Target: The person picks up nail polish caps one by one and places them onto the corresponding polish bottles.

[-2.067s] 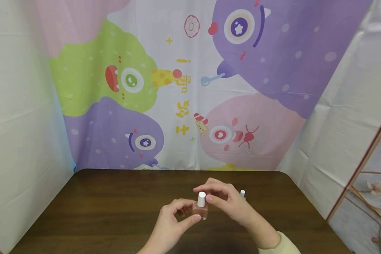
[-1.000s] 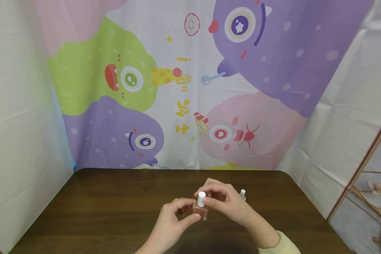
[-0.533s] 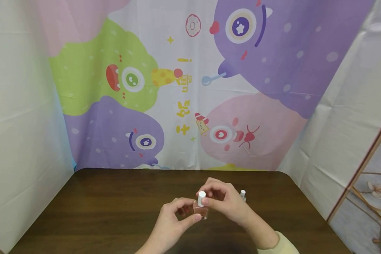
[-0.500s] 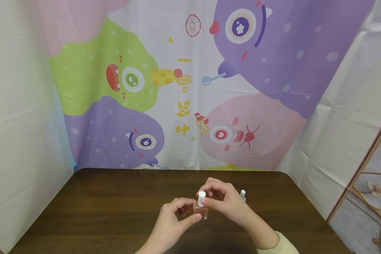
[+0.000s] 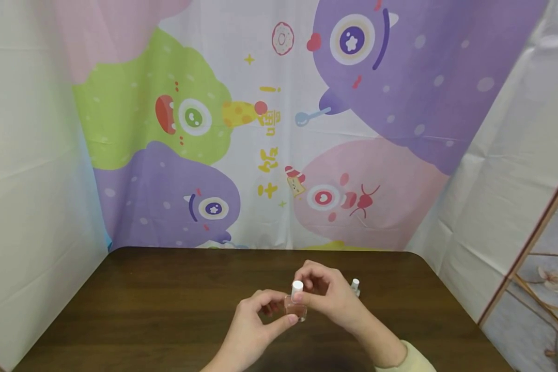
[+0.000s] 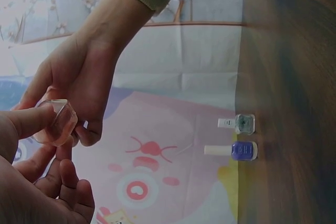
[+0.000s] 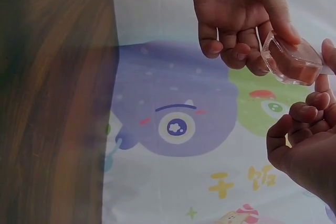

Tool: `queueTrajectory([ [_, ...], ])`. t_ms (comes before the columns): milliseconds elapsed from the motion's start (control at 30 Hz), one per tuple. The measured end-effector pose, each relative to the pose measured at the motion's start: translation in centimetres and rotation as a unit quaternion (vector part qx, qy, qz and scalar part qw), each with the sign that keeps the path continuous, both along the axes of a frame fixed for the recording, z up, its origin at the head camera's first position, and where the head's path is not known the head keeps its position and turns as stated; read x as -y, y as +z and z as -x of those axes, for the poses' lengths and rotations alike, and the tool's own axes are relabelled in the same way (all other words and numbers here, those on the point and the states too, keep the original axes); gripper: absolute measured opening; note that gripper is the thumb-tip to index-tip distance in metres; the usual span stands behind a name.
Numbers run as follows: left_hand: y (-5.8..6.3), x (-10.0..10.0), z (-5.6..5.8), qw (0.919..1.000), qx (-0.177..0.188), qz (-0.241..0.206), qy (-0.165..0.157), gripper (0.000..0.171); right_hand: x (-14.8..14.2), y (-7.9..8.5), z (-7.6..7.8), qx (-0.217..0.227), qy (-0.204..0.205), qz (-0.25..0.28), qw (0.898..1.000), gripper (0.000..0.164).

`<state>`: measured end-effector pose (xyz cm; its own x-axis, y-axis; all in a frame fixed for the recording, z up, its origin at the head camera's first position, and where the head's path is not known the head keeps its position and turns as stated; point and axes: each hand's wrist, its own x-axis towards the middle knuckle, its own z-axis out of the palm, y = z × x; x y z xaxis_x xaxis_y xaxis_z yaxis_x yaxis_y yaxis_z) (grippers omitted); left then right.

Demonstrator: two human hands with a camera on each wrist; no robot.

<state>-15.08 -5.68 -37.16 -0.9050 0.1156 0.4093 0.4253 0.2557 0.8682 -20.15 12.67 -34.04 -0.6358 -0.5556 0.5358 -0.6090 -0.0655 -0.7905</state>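
A small clear bottle of brownish-pink nail polish (image 5: 296,309) with a white cap (image 5: 297,287) is held over the table between both hands. My left hand (image 5: 256,323) pinches the glass body between thumb and fingers. My right hand (image 5: 327,294) pinches the cap, its thumb across the near side and its other fingers curled. From the left wrist view, the bottle's glass (image 6: 64,121) shows beside the left thumb, and the cap is hidden. In the right wrist view the tinted glass (image 7: 291,64) points its base toward the left hand's fingers.
Two more bottles stand on the dark wooden table (image 5: 167,305): a purple nail polish (image 6: 242,150) and a greenish-grey one (image 6: 244,124). The head view shows a white-capped bottle (image 5: 355,287) partly behind the right hand. A cartoon-print curtain (image 5: 269,222) hangs behind the table.
The right thumb and fingers have closed in from beside the cap to pinch it. Both hands and the bottle have shifted slightly right. The left hand keeps its grip.
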Motion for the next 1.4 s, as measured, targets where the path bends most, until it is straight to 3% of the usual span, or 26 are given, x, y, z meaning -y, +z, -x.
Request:
queueTrajectory([
  [433,-0.3,-0.3,0.2,0.9997,0.006,0.022,0.01,0.022,0.1,-0.3,-0.2,0.006,-0.031,-0.013,0.999,0.018],
  [767,-0.2,-0.3,0.2,0.9999,0.011,0.008,0.01,0.024,0.0,-0.3,0.0,0.018,-0.032,-0.012,0.999,0.02],
  [900,-0.2,-0.2,0.1,0.9999,0.006,0.003,0.011,0.025,-0.1,-0.2,0.1,-0.001,-0.003,-0.014,1.0,0.017],
  [1133,-0.5,-0.1,0.1,0.9997,-0.014,0.013,0.016,0.027,-0.6,0.7,0.0,-0.03,0.061,-0.034,0.997,0.025],
  [1400,-0.7,0.2,0.1,0.9986,-0.051,0.015,-0.006,0.025,-0.9,0.9,0.3,-0.018,0.122,-0.041,0.991,0.026],
])
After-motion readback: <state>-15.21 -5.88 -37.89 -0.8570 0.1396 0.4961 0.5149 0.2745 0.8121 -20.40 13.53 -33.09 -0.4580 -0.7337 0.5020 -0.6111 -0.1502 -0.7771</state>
